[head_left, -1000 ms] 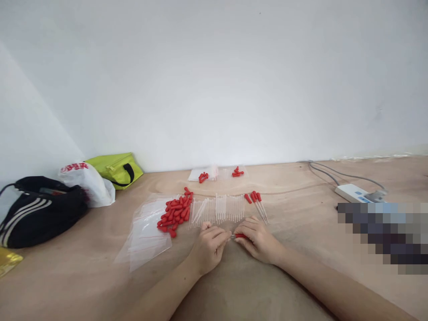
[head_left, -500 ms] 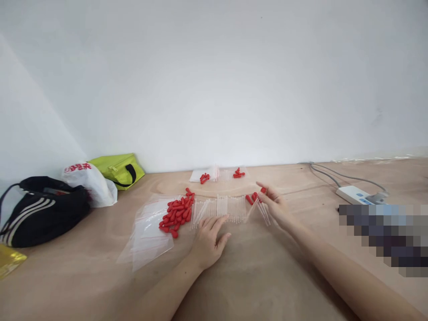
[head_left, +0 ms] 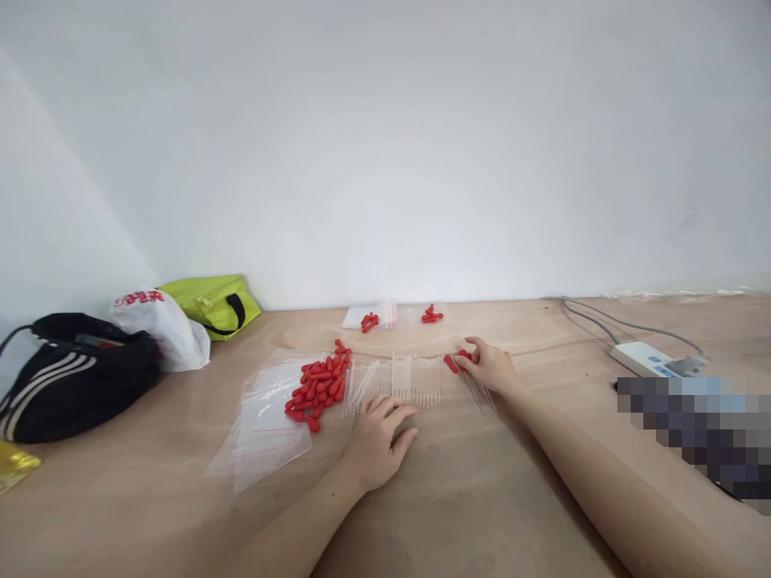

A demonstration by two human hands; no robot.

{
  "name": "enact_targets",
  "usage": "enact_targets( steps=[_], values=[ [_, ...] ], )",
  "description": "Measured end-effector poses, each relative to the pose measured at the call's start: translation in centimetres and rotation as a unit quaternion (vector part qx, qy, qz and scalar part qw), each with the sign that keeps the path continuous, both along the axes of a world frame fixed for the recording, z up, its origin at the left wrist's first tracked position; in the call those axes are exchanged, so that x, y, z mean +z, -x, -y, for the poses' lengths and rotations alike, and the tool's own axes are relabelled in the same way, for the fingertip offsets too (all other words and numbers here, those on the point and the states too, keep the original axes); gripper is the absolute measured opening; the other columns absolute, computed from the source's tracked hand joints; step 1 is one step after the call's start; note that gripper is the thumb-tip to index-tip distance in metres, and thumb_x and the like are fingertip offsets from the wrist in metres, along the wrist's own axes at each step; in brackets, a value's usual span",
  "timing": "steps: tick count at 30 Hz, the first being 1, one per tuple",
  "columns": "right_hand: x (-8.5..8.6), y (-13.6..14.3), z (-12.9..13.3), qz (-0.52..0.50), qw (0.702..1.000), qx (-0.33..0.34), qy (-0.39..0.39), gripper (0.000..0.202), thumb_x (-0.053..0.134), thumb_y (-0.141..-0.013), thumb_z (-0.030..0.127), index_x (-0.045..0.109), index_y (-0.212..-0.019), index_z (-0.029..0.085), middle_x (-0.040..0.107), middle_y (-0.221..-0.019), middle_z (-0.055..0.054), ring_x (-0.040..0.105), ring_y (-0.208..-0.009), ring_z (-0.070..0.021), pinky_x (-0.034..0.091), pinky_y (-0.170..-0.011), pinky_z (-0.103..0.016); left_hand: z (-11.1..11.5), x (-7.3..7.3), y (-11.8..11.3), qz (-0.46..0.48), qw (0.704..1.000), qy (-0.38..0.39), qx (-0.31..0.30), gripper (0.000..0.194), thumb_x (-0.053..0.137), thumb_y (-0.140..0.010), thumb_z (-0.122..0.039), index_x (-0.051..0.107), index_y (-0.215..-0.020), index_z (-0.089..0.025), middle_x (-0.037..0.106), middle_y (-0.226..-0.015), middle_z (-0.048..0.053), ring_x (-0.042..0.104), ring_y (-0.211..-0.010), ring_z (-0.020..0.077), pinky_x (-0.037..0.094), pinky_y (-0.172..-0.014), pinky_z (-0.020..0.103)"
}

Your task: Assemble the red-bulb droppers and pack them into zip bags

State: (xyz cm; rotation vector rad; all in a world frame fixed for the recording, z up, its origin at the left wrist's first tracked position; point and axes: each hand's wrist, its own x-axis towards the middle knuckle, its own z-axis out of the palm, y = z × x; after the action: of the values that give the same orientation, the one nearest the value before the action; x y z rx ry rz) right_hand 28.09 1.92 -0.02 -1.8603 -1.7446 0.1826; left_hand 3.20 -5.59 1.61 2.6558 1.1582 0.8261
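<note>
My left hand [head_left: 378,441] rests on the table, fingers spread and slightly bent, its fingertips by the near ends of a row of clear dropper tubes [head_left: 417,379]. Nothing shows in its grasp. To the right of the row, my right hand [head_left: 491,368] has its thumb and index finger round the red bulb end of a dropper [head_left: 465,356]. Several thin clear tubes [head_left: 479,395] slant out below that hand, partly hidden by it. One red bulb [head_left: 451,364] lies just left of its thumb. A heap of loose red bulbs [head_left: 322,381] lies left of the row.
Clear zip bags [head_left: 268,437] are spread left of the heap. Near the wall lie more bags [head_left: 356,315] with small red bulb groups. A black bag [head_left: 78,385], white plastic bag [head_left: 174,329] and green pouch [head_left: 210,301] stand left; a power strip [head_left: 638,357] lies right.
My right hand has lowered and come slightly left onto the red bulb ends. The tube that leaned left there no longer shows at that slant. My left hand has barely moved.
</note>
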Motion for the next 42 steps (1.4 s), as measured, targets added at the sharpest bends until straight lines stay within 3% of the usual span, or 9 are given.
enact_targets(
  steps=[3,8,16,22,25,29,34,38,42],
  values=[
    [0.0,0.2,0.3,0.018,0.999,-0.006,-0.041,0.033,0.05,-0.076,0.041,0.058,-0.099,0.021,0.061,-0.073,-0.002,0.056,-0.073,-0.0176,0.028,-0.065,-0.029,0.0,0.0,0.0,0.0,1.0,-0.003,0.003,0.016,0.054,-0.076,-0.02,0.059,-0.091,-0.022,0.061,-0.092,0.003,0.054,-0.088,0.0205,0.038,-0.079,0.037],
    [0.0,1.8,0.7,0.084,0.991,0.046,-0.093,0.02,0.052,-0.074,0.039,0.063,-0.074,0.022,0.059,-0.075,-0.003,0.052,-0.078,-0.0192,0.026,-0.067,-0.03,0.0,-0.2,0.0,-0.006,0.999,-0.016,0.043,0.011,0.056,-0.075,-0.02,0.06,-0.085,-0.022,0.061,-0.092,0.003,0.053,-0.089,0.0217,0.036,-0.078,0.039],
    [-0.1,3.3,0.7,0.091,0.993,-0.018,-0.069,0.016,0.049,-0.074,0.026,0.062,-0.068,0.019,0.06,-0.075,-0.006,0.052,-0.079,-0.0211,0.029,-0.067,-0.033,-0.5,-0.5,0.0,-0.002,0.982,-0.065,0.176,0.003,0.057,-0.074,-0.023,0.058,-0.077,-0.022,0.06,-0.089,0.004,0.052,-0.086,0.0247,0.032,-0.076,0.044],
    [0.2,3.6,1.2,0.063,0.994,-0.029,-0.086,0.02,0.046,-0.077,0.025,0.063,-0.068,0.019,0.062,-0.073,-0.006,0.053,-0.078,-0.021,0.029,-0.067,-0.033,-1.4,-0.3,-0.4,-0.01,0.968,-0.085,0.236,0.011,0.059,-0.073,-0.032,0.058,-0.078,-0.022,0.06,-0.093,0.007,0.05,-0.087,0.0275,0.031,-0.076,0.046],
    [0.3,3.8,2.2,0.024,0.991,0.014,-0.131,0.019,0.049,-0.078,0.027,0.064,-0.07,0.02,0.061,-0.069,-0.004,0.053,-0.073,-0.0192,0.029,-0.067,-0.032,-2.5,0.1,-0.9,-0.03,0.957,-0.075,0.279,0.017,0.057,-0.073,-0.034,0.06,-0.08,-0.02,0.058,-0.097,0.01,0.047,-0.092,0.0298,0.03,-0.078,0.047],
    [0.3,4.3,4.8,0.0,0.969,0.153,-0.195,0.02,0.049,-0.081,0.028,0.063,-0.068,0.019,0.057,-0.064,-0.002,0.051,-0.068,-0.0162,0.031,-0.067,-0.031,-4.0,0.9,-1.7,-0.056,0.938,-0.008,0.343,0.022,0.056,-0.072,-0.039,0.063,-0.078,-0.019,0.055,-0.1,0.011,0.044,-0.097,0.0303,0.03,-0.08,0.045],
    [0.4,4.6,7.7,0.002,0.945,0.283,-0.162,0.014,0.051,-0.081,0.024,0.062,-0.073,0.021,0.056,-0.066,-0.001,0.048,-0.069,-0.0154,0.034,-0.07,-0.031,-4.9,1.9,-2.4,-0.078,0.923,0.057,0.372,0.022,0.055,-0.069,-0.039,0.066,-0.075,-0.021,0.049,-0.112,0.01,0.039,-0.106,0.0292,0.029,-0.085,0.04],
    [0.7,5.0,8.3,0.001,0.945,0.306,-0.116,0.006,0.056,-0.077,0.025,0.061,-0.078,0.021,0.059,-0.079,-0.003,0.049,-0.077,-0.0167,0.035,-0.071,-0.031,-5.2,2.3,-2.5,-0.094,0.923,0.063,0.369,0.024,0.053,-0.069,-0.039,0.069,-0.071,-0.021,0.052,-0.109,0.011,0.04,-0.105,0.0302,0.029,-0.084,0.04],
    [0.8,5.6,8.2,0.02,0.948,0.305,-0.085,0.011,0.057,-0.076,0.023,0.059,-0.086,0.02,0.06,-0.079,-0.002,0.049,-0.078,-0.0171,0.035,-0.071,-0.031,-5.3,2.4,-2.6,-0.127,0.926,0.043,0.352,0.024,0.052,-0.07,-0.036,0.07,-0.067,-0.02,0.056,-0.1,0.014,0.041,-0.103,0.0324,0.03,-0.081,0.043]
  ],
)
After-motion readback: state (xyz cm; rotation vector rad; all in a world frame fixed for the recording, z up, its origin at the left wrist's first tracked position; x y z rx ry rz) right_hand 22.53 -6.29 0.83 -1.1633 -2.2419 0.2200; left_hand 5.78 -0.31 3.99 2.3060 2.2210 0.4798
